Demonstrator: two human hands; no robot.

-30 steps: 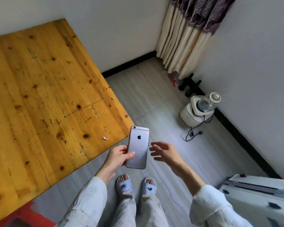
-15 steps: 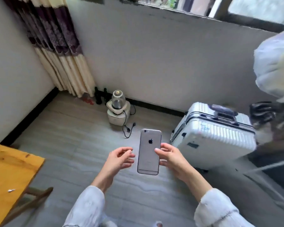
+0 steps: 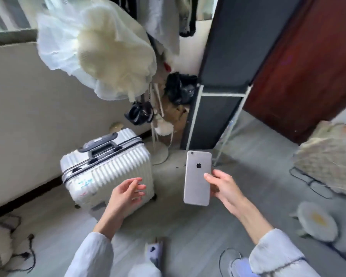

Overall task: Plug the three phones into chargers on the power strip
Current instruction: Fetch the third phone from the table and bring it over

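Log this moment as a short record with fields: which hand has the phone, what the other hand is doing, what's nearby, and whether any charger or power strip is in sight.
phone: grey phone, back facing the camera, held upright in the air above the floor
right hand: right hand grips the phone by its right edge
left hand: left hand holds nothing, fingers relaxed, apart from the phone
nearby: white ribbed suitcase standing on the floor left of the phone
charger or power strip: none identifiable in view
task state: phone not plugged in
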